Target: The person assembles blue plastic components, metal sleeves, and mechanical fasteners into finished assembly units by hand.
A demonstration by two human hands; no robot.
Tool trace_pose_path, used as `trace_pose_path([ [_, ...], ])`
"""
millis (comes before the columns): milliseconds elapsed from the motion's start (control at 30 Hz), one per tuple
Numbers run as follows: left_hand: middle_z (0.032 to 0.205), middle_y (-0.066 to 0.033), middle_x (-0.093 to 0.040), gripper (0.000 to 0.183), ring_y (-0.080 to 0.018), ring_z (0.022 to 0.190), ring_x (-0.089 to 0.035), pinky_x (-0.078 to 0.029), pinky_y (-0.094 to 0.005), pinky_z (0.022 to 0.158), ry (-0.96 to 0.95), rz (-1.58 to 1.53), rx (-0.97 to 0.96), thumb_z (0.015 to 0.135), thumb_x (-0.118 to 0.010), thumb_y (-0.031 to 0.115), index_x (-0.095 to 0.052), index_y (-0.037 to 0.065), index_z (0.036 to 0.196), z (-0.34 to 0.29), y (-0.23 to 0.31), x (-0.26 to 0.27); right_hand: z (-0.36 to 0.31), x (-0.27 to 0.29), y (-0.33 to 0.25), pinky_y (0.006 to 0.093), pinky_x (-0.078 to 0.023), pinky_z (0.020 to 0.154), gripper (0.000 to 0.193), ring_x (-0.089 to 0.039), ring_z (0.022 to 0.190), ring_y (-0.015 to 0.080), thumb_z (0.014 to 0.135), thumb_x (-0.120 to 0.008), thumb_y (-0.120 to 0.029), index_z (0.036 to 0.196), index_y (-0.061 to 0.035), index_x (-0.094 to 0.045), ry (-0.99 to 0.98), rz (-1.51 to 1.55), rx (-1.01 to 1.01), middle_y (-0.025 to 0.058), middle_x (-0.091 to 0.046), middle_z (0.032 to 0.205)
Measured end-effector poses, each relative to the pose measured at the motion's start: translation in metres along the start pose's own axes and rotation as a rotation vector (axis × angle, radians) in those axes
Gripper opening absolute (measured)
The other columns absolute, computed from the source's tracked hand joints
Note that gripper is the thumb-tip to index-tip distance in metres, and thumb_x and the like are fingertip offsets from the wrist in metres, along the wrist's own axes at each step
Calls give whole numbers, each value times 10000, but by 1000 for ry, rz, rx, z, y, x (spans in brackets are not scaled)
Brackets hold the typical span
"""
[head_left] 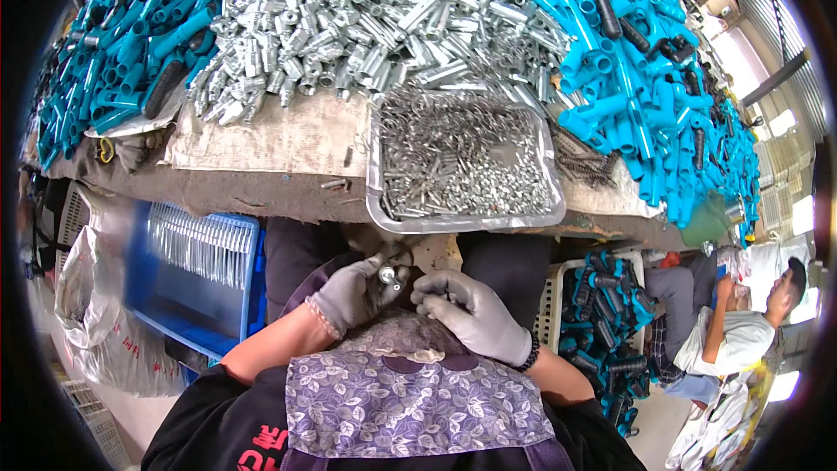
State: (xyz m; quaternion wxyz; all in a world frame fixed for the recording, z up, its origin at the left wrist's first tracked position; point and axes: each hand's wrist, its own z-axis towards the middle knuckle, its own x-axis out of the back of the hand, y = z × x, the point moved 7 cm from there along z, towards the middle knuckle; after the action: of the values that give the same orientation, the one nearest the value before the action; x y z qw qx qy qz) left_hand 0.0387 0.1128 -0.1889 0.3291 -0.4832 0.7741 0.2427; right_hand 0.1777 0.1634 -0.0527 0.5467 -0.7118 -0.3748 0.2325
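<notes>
My left hand [353, 295], in a grey glove, is closed around a small silver metal fitting [387, 276] whose round ends face up between the fingers. Just to its right, above my lap, is my right hand [475, 314], also gloved. Its thumb and fingers are curled together; anything between the fingertips is too small to make out. Beyond both hands, on the bench edge, stands a grey plastic tray [376, 183]. It holds a heap of small springs [449, 126] and a layer of tiny silver parts [488, 187].
Silver metal sleeves [349, 17] are piled at the back of the bench [270, 144]. Blue plastic handles are heaped at left [131, 61] and right [636, 113]. A blue crate [187, 305] stands by my left leg, a crate of blue-and-black handles [602, 323] at right. A person [728, 331] sits far right.
</notes>
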Motion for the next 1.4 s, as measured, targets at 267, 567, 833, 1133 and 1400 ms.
trace_pose_path([
  [267, 953, -107, -627, 196, -210, 823, -637, -572, -318, 806, -189, 326, -46, 1026, -520, 182, -605, 9, 1062, -20, -4, -19, 6, 43, -85, 307, -538, 794, 164, -680, 875, 145, 930, -626, -79, 1072, -39, -696, 180, -280, 405, 84, -726, 983],
  [567, 919, -45, -660, 396, -76, 791, -588, -475, -238, 703, -144, 1449, -524, 900, -605, 125, -615, -25, 1266, -52, 9, -47, 118, 57, -187, 404, -505, 921, 302, -627, 1035, 311, 875, -596, -59, 1162, -129, -657, 262, -1328, 868, 90, -682, 1110],
  [833, 845, -11, -617, 265, -72, 740, -564, -457, -238, 658, 55, 1216, -319, 893, -580, 105, -640, 2, 1129, -90, 24, -9, 172, 27, -202, 416, -461, 966, 217, -602, 1027, 298, 925, -607, -228, 1076, -91, -684, 109, -1366, 627, 109, -681, 1014],
  [1133, 850, -3, -617, 182, -74, 766, -556, -461, -239, 690, -18, 1159, -470, 912, -643, 110, -636, -1, 1055, -85, 27, -5, 185, 2, -205, 439, -520, 878, 201, -657, 965, 341, 854, -631, -233, 908, -54, -705, 213, -1685, 378, 185, -675, 980],
  [1400, 879, -4, -643, 167, -69, 784, -585, -481, -237, 720, -114, 979, -365, 917, -700, 151, -637, 26, 1008, -90, 35, -4, 70, 125, -144, 382, -509, 776, 109, -649, 870, 257, 919, -641, -91, 971, -3, -605, 742, -503, 693, 124, -645, 930],
])
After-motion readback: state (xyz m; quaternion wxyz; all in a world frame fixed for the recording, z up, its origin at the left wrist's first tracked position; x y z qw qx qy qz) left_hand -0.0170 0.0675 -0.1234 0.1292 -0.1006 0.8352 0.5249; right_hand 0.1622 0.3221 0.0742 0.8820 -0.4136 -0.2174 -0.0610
